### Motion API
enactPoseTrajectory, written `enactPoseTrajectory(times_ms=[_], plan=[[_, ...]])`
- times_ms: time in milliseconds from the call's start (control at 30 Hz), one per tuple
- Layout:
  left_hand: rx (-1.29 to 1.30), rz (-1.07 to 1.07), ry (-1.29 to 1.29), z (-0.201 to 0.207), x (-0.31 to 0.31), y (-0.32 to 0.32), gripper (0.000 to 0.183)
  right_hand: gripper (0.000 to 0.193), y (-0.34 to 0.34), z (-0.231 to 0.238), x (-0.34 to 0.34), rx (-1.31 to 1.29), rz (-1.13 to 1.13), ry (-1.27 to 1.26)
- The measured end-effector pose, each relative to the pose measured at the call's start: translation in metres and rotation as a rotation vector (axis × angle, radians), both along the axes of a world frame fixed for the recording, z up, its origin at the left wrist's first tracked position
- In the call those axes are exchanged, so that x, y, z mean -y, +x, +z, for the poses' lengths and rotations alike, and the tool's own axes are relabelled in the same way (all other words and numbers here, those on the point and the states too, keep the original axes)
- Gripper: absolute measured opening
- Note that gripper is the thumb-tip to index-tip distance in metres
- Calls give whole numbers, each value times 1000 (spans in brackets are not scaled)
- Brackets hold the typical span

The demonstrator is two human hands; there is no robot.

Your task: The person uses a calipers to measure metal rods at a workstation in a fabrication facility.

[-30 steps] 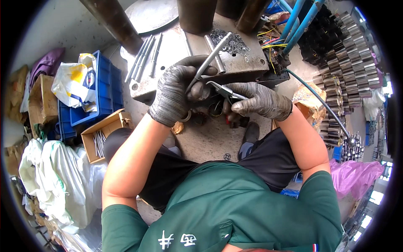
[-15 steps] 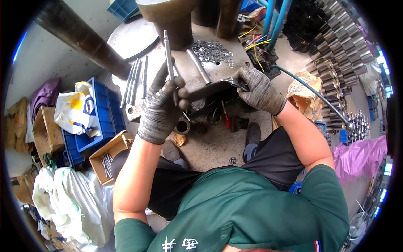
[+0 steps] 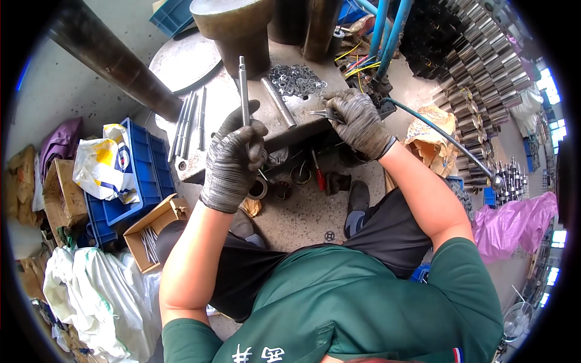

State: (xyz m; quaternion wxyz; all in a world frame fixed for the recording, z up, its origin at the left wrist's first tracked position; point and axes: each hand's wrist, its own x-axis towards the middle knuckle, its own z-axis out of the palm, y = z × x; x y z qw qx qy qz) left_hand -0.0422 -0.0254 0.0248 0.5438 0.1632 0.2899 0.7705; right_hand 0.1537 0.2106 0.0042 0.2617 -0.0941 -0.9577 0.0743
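Note:
My gloved left hand [image 3: 233, 163] is closed around a slim metal shaft [image 3: 243, 91], held nearly upright above the table's front edge. The shaft has a narrower, grooved upper end. To its right, my gloved right hand [image 3: 361, 124] grips a pair of pliers [image 3: 321, 113], whose thin tips point left toward the shaft without touching it. Most of the pliers' handles are hidden in the glove. Small dark metal rings [image 3: 296, 80] lie in a loose pile on the metal table [image 3: 227, 91]. Between the hands, a thicker metal rod [image 3: 279, 104] rests on the table.
Several slim shafts [image 3: 189, 124] lie at the table's left. A heavy round metal block [image 3: 233, 30] stands at the back. Blue hoses [image 3: 381, 36] and coloured wires are at the back right. Blue crates [image 3: 136, 175] and a cardboard box of rods [image 3: 151, 233] sit left.
My left fingers have curled tighter round the shaft, which sits a little lower. My right hand has turned the pliers so their tips point left. The view has shifted slightly.

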Motion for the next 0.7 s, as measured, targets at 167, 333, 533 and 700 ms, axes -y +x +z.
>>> enactPoseTrajectory(times_ms=[167, 333, 533, 700], plan=[[-116, 46, -90, -11, -3, 4, 50, 18, -4, -14, -4, 8, -23, -5], [-77, 39, -147, -10, -1, 5, 44, 16, 1, -13, 3, 57, -24, 34], [-72, 84, -182, -8, -3, 9, 40, 11, -3, 5, 11, 14, -131, -440], [-346, 55, -335, 0, -19, 24, 32, 14, -8, 17, 35, -218, -88, -1158]])
